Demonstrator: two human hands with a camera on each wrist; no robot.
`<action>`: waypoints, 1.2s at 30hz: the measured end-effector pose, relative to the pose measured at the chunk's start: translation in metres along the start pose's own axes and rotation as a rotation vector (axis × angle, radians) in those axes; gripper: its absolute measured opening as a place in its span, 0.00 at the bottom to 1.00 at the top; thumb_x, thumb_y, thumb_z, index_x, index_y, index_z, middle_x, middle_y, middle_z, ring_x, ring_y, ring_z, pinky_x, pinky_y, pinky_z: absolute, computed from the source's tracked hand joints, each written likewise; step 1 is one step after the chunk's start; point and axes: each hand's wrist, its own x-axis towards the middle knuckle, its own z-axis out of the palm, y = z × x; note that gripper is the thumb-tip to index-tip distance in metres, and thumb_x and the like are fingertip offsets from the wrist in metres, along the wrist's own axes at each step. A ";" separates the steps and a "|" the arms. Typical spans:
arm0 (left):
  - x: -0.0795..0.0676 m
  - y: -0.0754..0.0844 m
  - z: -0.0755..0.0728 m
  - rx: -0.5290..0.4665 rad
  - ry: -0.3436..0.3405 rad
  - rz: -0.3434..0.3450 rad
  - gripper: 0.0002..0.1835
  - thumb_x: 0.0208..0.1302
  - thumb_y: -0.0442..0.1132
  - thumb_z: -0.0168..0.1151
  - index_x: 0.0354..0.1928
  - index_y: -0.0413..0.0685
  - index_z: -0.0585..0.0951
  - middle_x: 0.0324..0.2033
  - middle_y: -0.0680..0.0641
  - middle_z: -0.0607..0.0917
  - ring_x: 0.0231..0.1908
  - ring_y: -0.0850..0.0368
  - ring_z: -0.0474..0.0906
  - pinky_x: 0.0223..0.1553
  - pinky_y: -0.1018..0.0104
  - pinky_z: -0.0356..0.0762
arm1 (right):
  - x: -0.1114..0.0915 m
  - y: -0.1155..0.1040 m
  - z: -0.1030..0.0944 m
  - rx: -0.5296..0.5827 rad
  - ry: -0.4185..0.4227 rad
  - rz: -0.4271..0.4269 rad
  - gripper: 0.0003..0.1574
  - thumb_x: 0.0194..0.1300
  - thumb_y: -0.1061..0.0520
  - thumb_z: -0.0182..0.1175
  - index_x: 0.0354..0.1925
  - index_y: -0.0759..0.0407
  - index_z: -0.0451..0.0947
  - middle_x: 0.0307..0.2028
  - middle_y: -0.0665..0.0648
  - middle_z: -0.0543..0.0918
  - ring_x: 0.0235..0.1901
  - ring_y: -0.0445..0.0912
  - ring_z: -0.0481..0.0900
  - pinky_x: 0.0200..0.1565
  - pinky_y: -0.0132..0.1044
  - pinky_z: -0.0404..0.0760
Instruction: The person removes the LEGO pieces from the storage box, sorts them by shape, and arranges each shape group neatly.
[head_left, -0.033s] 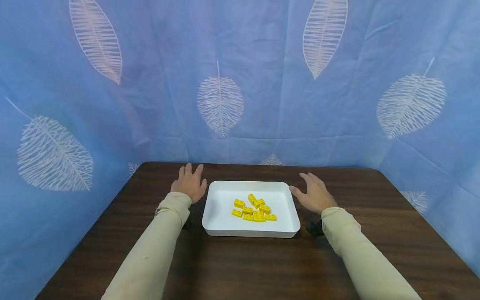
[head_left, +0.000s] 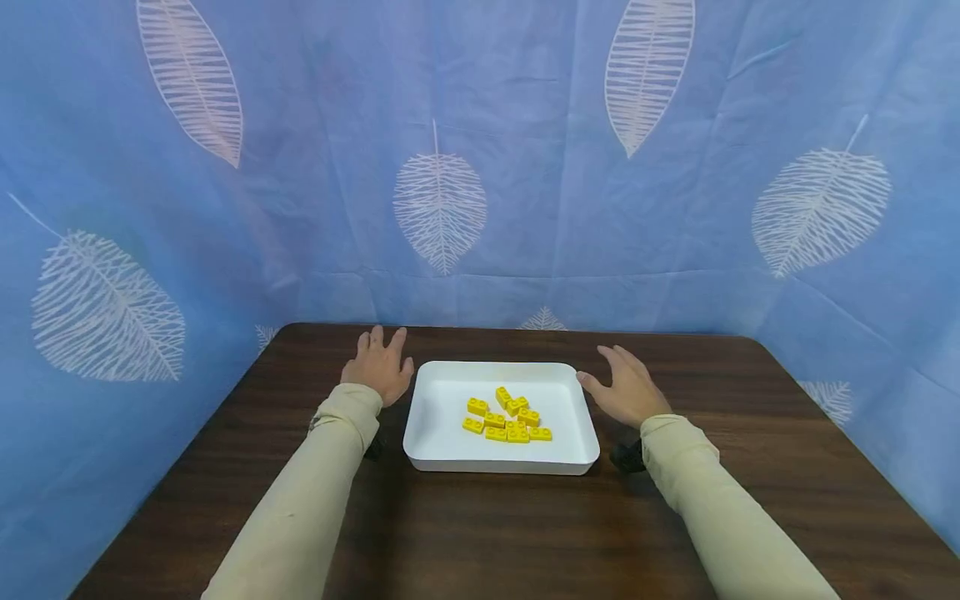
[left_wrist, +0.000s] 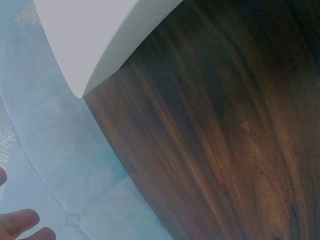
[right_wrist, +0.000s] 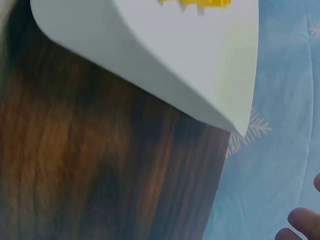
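Observation:
A white tray (head_left: 502, 467) lies on the dark wooden table, holding several small yellow toy bricks (head_left: 477, 407) loosely grouped around its middle. To the tray's left is my left hand (head_left: 379, 367), fingers spread and palm down, with nothing in it. On the opposite side my right hand (head_left: 628, 388) is held with its fingers extended and the thumb close to the tray's right rim; whether it touches cannot be told. Only fingertips (left_wrist: 22, 222) show in the left wrist view, beyond the tray's corner. The right wrist view likewise catches a few fingertips (right_wrist: 305, 222) and some yellow bricks (right_wrist: 212, 2).
The brown table (head_left: 495, 533) extends around the tray on all sides. Behind it hangs a blue curtain (head_left: 525, 208) with white leaf prints. A black band (head_left: 628, 457) shows at the right wrist, below the sleeve cuff.

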 end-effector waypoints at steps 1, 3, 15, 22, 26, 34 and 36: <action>0.000 0.000 0.000 -0.001 0.001 0.000 0.30 0.70 0.49 0.42 0.72 0.49 0.57 0.68 0.32 0.55 0.68 0.34 0.51 0.47 0.37 0.75 | 0.000 0.000 0.000 0.000 0.002 0.000 0.47 0.67 0.36 0.48 0.71 0.64 0.52 0.70 0.73 0.48 0.68 0.70 0.47 0.61 0.70 0.55; 0.001 0.000 0.000 -0.004 0.002 0.002 0.30 0.70 0.50 0.42 0.72 0.49 0.57 0.68 0.32 0.55 0.68 0.35 0.51 0.47 0.37 0.75 | 0.000 -0.001 0.000 0.000 0.004 0.001 0.47 0.67 0.37 0.48 0.71 0.64 0.52 0.70 0.73 0.49 0.68 0.70 0.47 0.61 0.69 0.55; 0.003 0.002 0.004 -0.033 0.007 0.005 0.30 0.70 0.49 0.43 0.71 0.49 0.58 0.68 0.33 0.56 0.68 0.36 0.52 0.48 0.37 0.74 | 0.000 -0.006 0.002 0.005 0.015 0.007 0.44 0.67 0.40 0.49 0.70 0.64 0.53 0.70 0.73 0.49 0.67 0.70 0.49 0.61 0.69 0.56; -0.003 0.000 0.011 -0.019 -0.005 0.025 0.30 0.69 0.49 0.44 0.71 0.48 0.59 0.67 0.32 0.58 0.67 0.36 0.54 0.48 0.38 0.75 | -0.005 -0.010 0.016 0.035 -0.002 -0.028 0.41 0.67 0.44 0.52 0.69 0.67 0.56 0.68 0.75 0.52 0.66 0.71 0.51 0.62 0.67 0.56; -0.003 0.000 0.016 -0.063 -0.005 0.030 0.30 0.70 0.49 0.44 0.71 0.48 0.58 0.67 0.32 0.58 0.67 0.36 0.54 0.49 0.39 0.75 | -0.006 -0.015 0.018 0.035 0.021 -0.084 0.39 0.66 0.48 0.55 0.67 0.67 0.60 0.67 0.73 0.58 0.65 0.69 0.55 0.62 0.65 0.59; -0.015 0.002 0.044 -0.468 -0.024 0.022 0.32 0.68 0.41 0.50 0.71 0.36 0.56 0.68 0.32 0.58 0.67 0.37 0.56 0.65 0.43 0.60 | -0.013 -0.020 0.022 0.035 0.001 -0.122 0.29 0.63 0.55 0.60 0.60 0.67 0.70 0.52 0.67 0.74 0.45 0.55 0.76 0.45 0.49 0.78; -0.021 0.001 0.053 -0.558 -0.017 0.018 0.32 0.68 0.39 0.50 0.70 0.33 0.56 0.68 0.32 0.58 0.68 0.37 0.56 0.66 0.44 0.58 | -0.016 -0.023 0.024 0.066 -0.015 -0.132 0.26 0.62 0.57 0.61 0.57 0.68 0.73 0.49 0.65 0.76 0.41 0.51 0.77 0.41 0.45 0.79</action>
